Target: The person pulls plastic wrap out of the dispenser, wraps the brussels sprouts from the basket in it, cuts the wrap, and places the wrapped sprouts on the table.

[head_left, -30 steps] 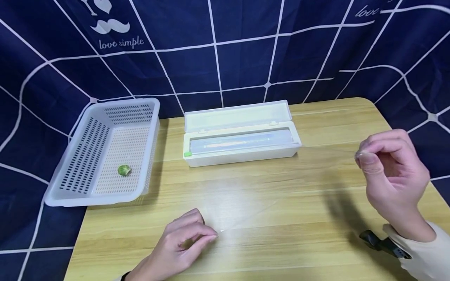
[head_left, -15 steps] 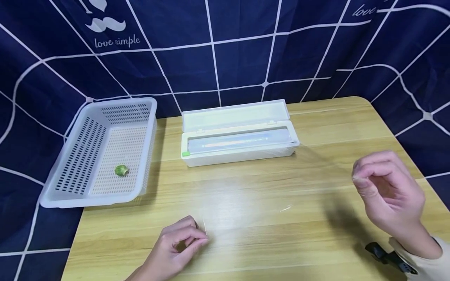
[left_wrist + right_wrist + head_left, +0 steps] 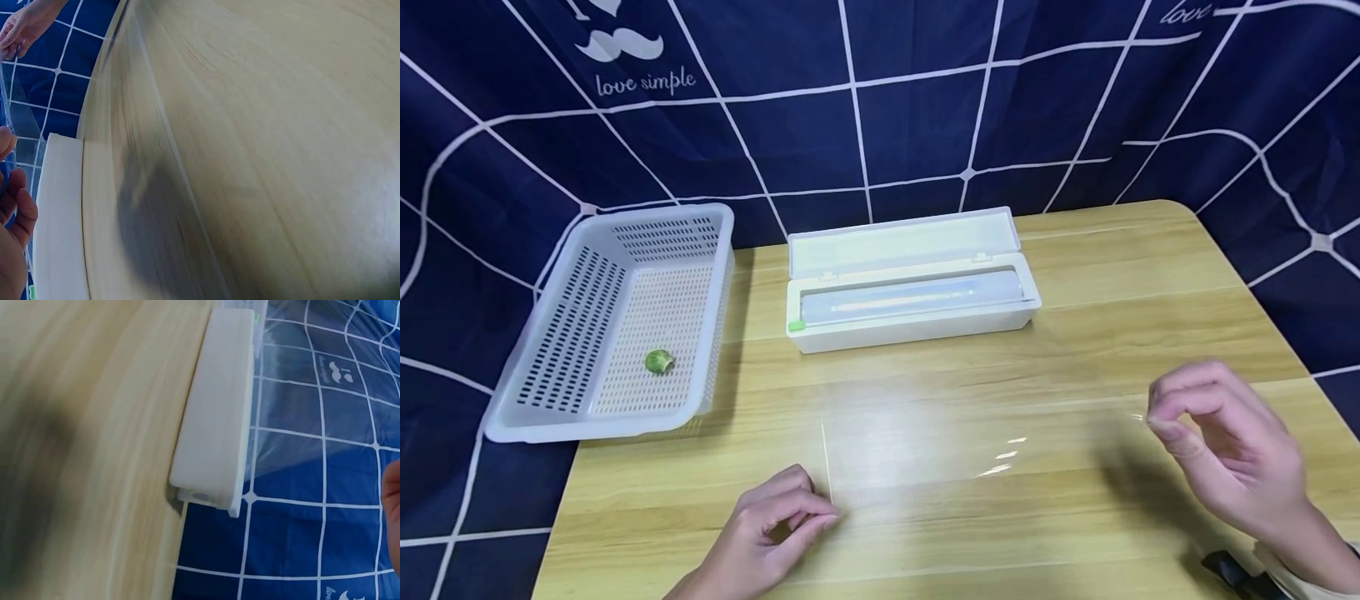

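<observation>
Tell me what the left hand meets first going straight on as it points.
Clear plastic film, whose edge the left hand pinches; beyond it, probably the right hand, though depth is unclear.

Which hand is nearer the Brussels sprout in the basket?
Left. The left hand is outside the basket, closer to the person and right of the Brussels sprout; the right hand is much farther off, toward the right side of the table.

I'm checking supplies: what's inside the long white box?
The white box, its lid open, holds a roll of shiny film lying lengthwise. The roll hides its own underside and the box floor beneath, so anything there cannot be seen.
</observation>
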A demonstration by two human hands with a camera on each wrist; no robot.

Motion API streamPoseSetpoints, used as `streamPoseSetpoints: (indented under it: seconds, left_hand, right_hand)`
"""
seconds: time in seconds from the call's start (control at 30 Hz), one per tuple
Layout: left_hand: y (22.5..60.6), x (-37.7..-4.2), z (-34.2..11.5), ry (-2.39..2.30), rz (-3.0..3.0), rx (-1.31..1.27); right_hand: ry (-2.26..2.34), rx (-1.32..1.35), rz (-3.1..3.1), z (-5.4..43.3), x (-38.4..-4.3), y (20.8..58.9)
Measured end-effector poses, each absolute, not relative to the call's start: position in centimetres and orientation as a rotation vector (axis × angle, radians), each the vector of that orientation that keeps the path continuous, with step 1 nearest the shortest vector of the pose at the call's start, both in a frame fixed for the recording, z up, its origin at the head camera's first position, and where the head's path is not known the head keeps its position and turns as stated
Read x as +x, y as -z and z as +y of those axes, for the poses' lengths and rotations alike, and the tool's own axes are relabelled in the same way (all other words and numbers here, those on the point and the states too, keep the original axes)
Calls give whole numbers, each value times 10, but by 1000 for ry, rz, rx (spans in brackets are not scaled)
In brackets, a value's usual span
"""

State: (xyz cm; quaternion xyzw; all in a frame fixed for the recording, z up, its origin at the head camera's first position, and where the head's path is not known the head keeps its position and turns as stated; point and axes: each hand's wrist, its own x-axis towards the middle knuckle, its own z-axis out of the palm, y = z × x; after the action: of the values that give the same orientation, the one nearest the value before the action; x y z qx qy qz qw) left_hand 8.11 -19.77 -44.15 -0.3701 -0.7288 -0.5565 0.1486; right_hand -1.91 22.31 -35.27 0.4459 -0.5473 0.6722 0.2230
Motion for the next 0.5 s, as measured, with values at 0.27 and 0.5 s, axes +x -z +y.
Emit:
streamPoseSetpoints:
  seconds: [0.27, 0.5]
  left_hand:
    - [441, 84, -208, 1564, -2151, -1052]
    - [444, 86, -217, 1557, -2175, -1060]
  right_hand:
    - [-1805, 1349, -1703, 239, -8, 359]
    - [-1649, 1376, -1940, 245, -4, 360]
